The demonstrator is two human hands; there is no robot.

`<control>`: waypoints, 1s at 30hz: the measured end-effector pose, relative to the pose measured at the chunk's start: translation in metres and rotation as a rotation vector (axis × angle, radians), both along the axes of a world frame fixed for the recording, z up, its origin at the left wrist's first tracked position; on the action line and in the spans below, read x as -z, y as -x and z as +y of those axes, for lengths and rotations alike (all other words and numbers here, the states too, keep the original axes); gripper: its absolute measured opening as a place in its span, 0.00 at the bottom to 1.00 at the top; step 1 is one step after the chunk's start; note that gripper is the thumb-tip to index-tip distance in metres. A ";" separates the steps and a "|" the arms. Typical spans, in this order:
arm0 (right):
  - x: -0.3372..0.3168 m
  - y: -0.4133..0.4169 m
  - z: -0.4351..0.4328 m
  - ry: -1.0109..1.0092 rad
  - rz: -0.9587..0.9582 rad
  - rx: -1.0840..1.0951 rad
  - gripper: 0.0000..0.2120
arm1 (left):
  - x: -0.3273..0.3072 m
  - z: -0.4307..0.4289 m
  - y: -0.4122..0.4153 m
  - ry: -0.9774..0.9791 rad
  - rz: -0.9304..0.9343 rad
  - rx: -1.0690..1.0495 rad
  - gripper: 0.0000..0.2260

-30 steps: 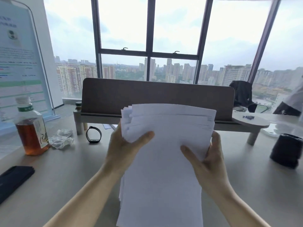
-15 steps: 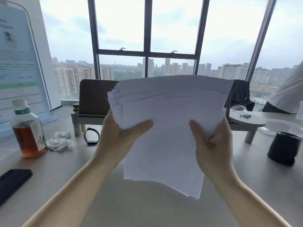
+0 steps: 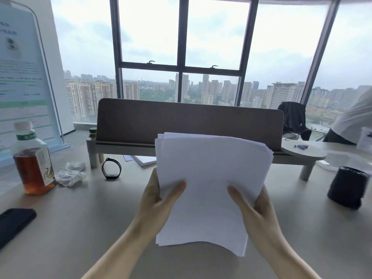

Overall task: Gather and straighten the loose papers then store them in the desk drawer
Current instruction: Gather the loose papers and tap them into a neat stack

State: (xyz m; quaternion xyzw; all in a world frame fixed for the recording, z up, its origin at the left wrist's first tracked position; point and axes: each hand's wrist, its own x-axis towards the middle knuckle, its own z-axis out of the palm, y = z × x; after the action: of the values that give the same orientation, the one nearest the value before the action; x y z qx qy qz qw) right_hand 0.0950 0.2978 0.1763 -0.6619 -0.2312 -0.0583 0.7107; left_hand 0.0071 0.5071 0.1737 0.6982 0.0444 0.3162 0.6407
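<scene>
Both hands (image 3: 159,202) pinch the papers (image 3: 209,178), seemingly above the desk (image 3: 90,228).

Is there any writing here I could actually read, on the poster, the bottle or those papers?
None can be read.
Poster: printed lines and a round emblem, too blurred.
Bottle: green neck band and side label, print too small.
Papers, held in the left hand and right hand: facing sheet looks blank.

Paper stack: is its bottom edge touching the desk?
Cannot tell. In the head view, the paper stack, held by both hands, hangs low over the desk; neither gap nor contact shows plainly.
</scene>
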 end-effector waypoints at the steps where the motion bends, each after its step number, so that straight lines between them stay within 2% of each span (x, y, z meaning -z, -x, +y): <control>1: 0.001 -0.001 0.000 -0.015 0.007 0.007 0.13 | 0.002 0.000 -0.002 0.014 -0.017 -0.024 0.17; 3: 0.005 0.000 0.002 -0.027 0.005 0.032 0.13 | 0.004 0.000 -0.003 0.055 -0.039 -0.024 0.15; 5: 0.007 0.003 0.005 -0.013 0.000 0.057 0.16 | 0.002 -0.001 -0.002 -0.015 -0.015 0.002 0.16; 6: 0.008 0.003 0.005 -0.012 -0.006 0.066 0.14 | -0.003 -0.001 -0.002 -0.063 -0.014 -0.006 0.17; 7: 0.010 0.002 0.004 -0.015 -0.001 0.080 0.12 | -0.011 0.000 -0.002 -0.096 -0.043 -0.029 0.19; 9: 0.010 -0.001 0.001 -0.014 0.002 0.087 0.12 | -0.040 0.004 -0.002 -0.240 -0.183 -0.195 0.30; 10: 0.010 -0.003 0.000 0.000 -0.011 0.080 0.14 | -0.061 0.005 -0.001 -0.404 -0.258 -0.299 0.36; 12: 0.010 -0.004 0.001 0.042 -0.025 0.074 0.17 | -0.100 -0.001 -0.005 -0.888 -0.298 -0.450 0.39; 14: 0.009 -0.002 0.003 0.045 -0.022 0.054 0.18 | -0.125 -0.009 -0.011 -1.345 -0.149 -0.423 0.37; 15: 0.009 -0.002 0.003 0.036 -0.024 0.044 0.18 | -0.130 -0.010 -0.013 -1.467 -0.064 -0.348 0.35; 16: 0.008 -0.003 0.003 0.028 -0.032 0.037 0.17 | -0.131 -0.010 -0.014 -1.508 -0.021 -0.297 0.33; 18: 0.007 -0.003 0.001 0.017 -0.031 0.033 0.18 | -0.126 -0.008 -0.014 -1.486 -0.053 -0.297 0.30; 21: 0.008 -0.003 0.001 0.023 -0.008 0.033 0.14 | -0.121 -0.009 -0.011 -1.517 -0.052 -0.306 0.33; 24: 0.005 -0.002 0.001 0.059 0.003 0.043 0.14 | -0.115 0.003 -0.005 -1.335 -0.224 -0.467 0.30; 25: 0.003 -0.002 0.000 0.058 -0.001 0.045 0.15 | -0.108 0.012 -0.002 -1.190 -0.246 -0.546 0.32; 26: 0.002 -0.003 -0.002 0.040 -0.002 0.041 0.15 | -0.096 0.023 0.000 -0.958 -0.231 -0.559 0.35; 28: 0.002 -0.004 -0.002 -0.026 0.014 0.026 0.16 | -0.066 0.031 0.006 -0.351 -0.095 -0.305 0.40; 29: 0.003 -0.004 0.000 -0.043 0.018 0.029 0.17 | -0.049 0.029 0.004 -0.091 -0.015 -0.113 0.39; 30: 0.003 -0.003 0.004 -0.044 0.017 0.037 0.18 | -0.031 0.024 -0.002 0.056 0.049 0.035 0.32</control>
State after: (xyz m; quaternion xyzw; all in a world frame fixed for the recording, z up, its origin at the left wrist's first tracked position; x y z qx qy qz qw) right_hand 0.0976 0.3016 0.1735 -0.6509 -0.2117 -0.0708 0.7256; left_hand 0.0088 0.5315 0.2044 0.6882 0.0569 0.2862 0.6643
